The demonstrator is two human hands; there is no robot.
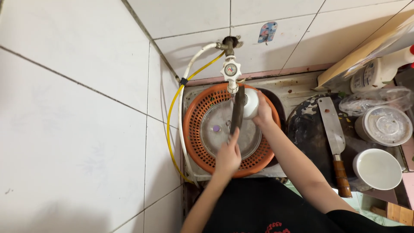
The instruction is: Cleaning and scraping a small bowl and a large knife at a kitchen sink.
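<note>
The left hand [227,156] grips the near end of a long dark blade [237,110] running near-to-far toward the tap [231,71], while the right hand [263,113] clasps a white cup [250,103] just beside it.

Single head-worn view, looking steeply down from above the person. It faces a tiled wall corner, filling the frame's left half and top. The orange basket [194,138] sits centre frame, close below; the wall tap [231,71] stands upper centre. No second view.
</note>
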